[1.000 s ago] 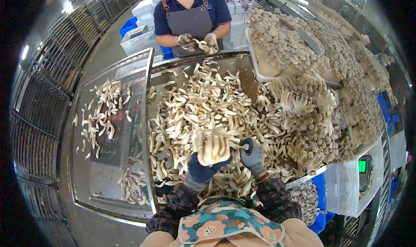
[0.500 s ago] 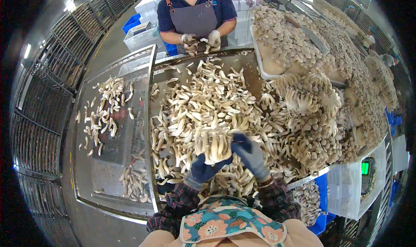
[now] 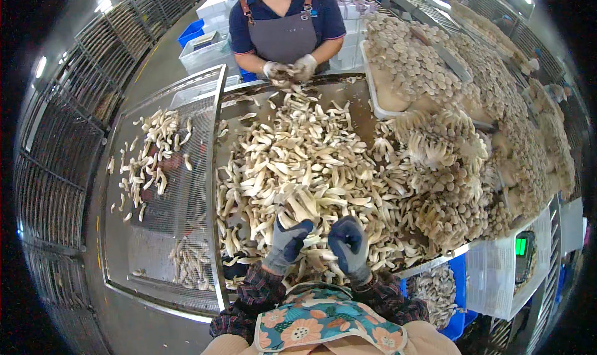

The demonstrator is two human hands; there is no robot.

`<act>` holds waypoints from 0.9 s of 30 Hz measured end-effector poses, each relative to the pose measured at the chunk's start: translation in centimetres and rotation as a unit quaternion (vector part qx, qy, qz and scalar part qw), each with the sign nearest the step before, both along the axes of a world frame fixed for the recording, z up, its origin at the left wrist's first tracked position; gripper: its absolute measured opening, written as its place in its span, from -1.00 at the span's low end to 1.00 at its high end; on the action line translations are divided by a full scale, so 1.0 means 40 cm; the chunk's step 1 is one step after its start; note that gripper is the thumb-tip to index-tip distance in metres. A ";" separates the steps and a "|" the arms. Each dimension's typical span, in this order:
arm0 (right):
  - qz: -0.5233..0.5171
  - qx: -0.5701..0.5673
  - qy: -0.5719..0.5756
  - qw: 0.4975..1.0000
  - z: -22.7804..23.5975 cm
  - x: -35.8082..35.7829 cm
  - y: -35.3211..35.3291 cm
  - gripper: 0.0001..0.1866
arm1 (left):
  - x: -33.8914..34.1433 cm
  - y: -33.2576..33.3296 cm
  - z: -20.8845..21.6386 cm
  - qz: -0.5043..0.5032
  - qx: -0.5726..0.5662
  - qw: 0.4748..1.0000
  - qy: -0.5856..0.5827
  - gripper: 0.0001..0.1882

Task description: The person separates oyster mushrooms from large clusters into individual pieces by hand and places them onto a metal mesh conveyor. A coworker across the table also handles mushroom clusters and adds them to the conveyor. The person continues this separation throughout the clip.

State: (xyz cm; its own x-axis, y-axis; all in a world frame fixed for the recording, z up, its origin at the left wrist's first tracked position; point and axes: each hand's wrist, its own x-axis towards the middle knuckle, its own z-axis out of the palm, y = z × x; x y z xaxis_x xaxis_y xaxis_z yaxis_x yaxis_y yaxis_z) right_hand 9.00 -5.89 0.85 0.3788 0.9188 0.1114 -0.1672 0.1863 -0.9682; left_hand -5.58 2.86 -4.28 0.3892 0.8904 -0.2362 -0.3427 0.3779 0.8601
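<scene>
My left hand [image 3: 288, 245], in a grey and dark blue work glove, is closed at the lower end of a small mushroom cluster [image 3: 300, 207] with pale stems. To its right, my right hand [image 3: 350, 248], gloved alike, has its fingers curled in; whatever they hold, if anything, is hidden. Both hands are above the near part of a heap of loose mushrooms [image 3: 292, 146] on the metal table [image 3: 362, 93]. Larger uncut mushroom clumps [image 3: 448, 187] are piled to the right of the heap.
A mesh tray [image 3: 202, 212] with scattered mushrooms lies at left. Across the table a co-worker's gloved hands [image 3: 290, 72] hold mushrooms. At far right, a knife [image 3: 451, 62] lies on stacked mushrooms. A blue crate [image 3: 459, 286] of mushrooms and a white crate [image 3: 491, 277] stand at lower right.
My right hand has come away from the cluster and moved down. The cluster looks smaller and sits by my left hand. The co-worker's hands have come together.
</scene>
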 end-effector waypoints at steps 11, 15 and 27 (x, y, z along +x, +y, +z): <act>-0.036 -0.057 -0.104 0.992 -0.019 -0.008 0.066 -0.60 | 0.001 -0.026 0.059 -0.049 0.126 0.984 0.117 -0.29; 0.008 -0.005 -0.001 1.000 -0.032 0.028 0.055 -0.74 | -0.013 -0.028 0.067 -0.014 0.071 0.995 0.075 -0.25; -0.085 -0.106 0.053 0.989 -0.023 0.003 0.092 -0.80 | 0.020 -0.035 0.108 0.017 0.191 0.969 0.154 -0.40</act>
